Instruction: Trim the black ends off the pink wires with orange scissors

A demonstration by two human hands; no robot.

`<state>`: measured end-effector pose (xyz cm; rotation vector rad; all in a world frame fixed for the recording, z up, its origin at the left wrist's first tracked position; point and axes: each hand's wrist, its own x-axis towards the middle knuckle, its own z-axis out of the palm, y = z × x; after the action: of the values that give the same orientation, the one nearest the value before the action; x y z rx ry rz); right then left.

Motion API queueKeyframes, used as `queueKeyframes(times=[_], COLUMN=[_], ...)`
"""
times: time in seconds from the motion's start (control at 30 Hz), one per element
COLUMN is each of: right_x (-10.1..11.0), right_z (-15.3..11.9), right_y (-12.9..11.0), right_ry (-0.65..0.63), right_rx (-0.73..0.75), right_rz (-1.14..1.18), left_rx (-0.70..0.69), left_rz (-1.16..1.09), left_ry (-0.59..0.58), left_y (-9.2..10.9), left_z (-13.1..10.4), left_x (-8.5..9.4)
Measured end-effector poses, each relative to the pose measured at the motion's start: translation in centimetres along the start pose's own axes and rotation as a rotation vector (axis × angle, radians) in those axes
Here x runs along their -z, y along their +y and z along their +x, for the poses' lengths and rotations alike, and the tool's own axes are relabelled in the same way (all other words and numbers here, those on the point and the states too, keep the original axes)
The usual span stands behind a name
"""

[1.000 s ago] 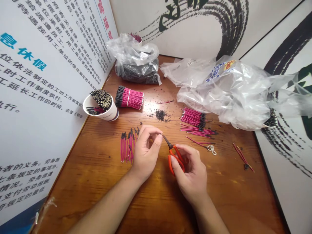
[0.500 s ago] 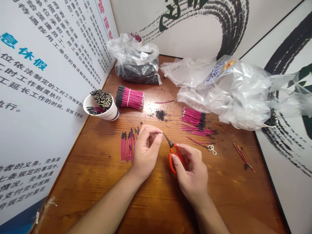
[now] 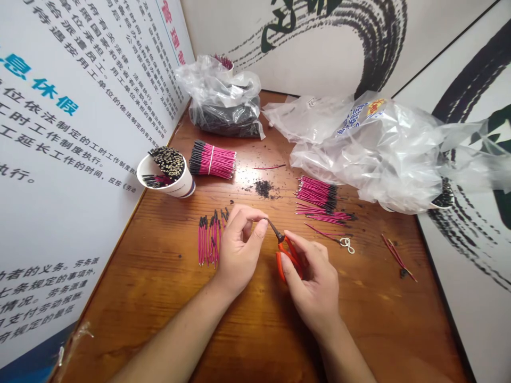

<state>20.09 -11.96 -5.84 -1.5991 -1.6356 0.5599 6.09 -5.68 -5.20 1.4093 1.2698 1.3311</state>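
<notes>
My left hand (image 3: 241, 250) is closed, thumb and forefinger pinching something too small to make out; only a tiny dark tip shows at the fingertips. In my right hand (image 3: 313, 279) is a pair of scissors (image 3: 288, 252) with orange handles and short dark blades. The blade tips meet the fingertips of my left hand. Just left of that hand lies a loose row of pink wires (image 3: 205, 242) with black sleeves on their far ends; my hand covers part of the row.
Black clippings (image 3: 263, 188) lie mid-table beyond my hands. A bundle of pink wires (image 3: 215, 159) stands beside a paper cup (image 3: 175, 187) of black-sleeved wires. More pink wires (image 3: 317, 192) are at right, near a white band (image 3: 347, 244). Plastic bags (image 3: 359, 143) (image 3: 227, 101) sit behind.
The scissors have shifted slightly left, their tips now at my left fingertips, and the handles look closer together. My left hand has barely moved.
</notes>
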Motion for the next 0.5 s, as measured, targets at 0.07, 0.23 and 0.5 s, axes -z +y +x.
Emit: queueKeyframes(times=[0.07, 0.23, 0.5], right_x=[0.08, 0.32, 0.27], right_z=[0.16, 0.46, 0.26], right_y=[-0.09, -0.20, -0.26], right_ry=[-0.003, -0.009, -0.008], right_rx=[0.020, 0.052, 0.020], right_rz=[-0.015, -0.051, -0.024], left_rx=[-0.008, -0.008, -0.007], left_rz=[0.004, 0.023, 0.030], left_ry=[-0.002, -0.007, -0.006], left_y=[-0.05, -0.24, -0.25], left_z=[0.01, -0.01, 0.01], left_x=[0.01, 0.08, 0.05])
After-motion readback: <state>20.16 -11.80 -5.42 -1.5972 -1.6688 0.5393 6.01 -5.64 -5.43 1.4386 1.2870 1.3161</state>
